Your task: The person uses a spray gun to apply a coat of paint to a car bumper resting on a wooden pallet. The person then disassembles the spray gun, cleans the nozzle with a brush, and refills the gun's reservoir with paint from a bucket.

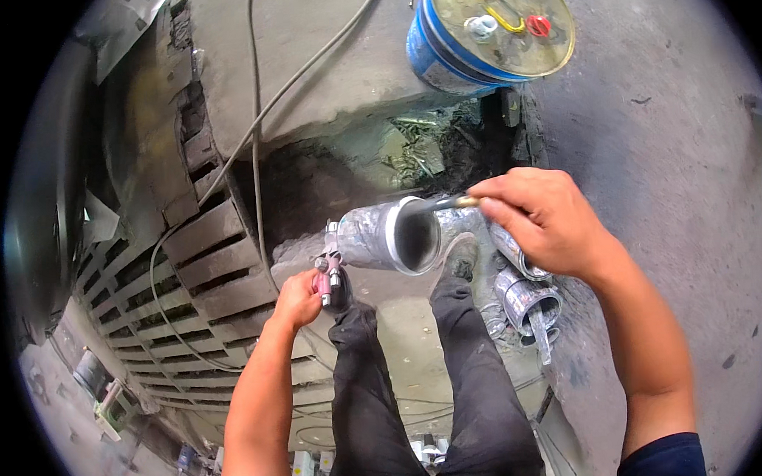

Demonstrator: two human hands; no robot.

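My left hand [297, 298] grips the pink handle of a spray gun [329, 270] and holds it up, tilted on its side. The gun's silver paint cup [385, 236] points its open dark mouth toward the right. My right hand [543, 221] pinches a thin brush or stick [445, 204] with a brass-coloured ferrule, and its tip reaches into the cup's mouth. Both hands are above my legs in dark trousers [422, 389].
A blue drum [454, 52] with a dirty lid, yellow handle and red cap stands at the top. Paint-smeared tins [526, 295] sit on the floor by my right foot. A floor grating [191, 272] lies to the left, with hoses [253, 124] running across the concrete.
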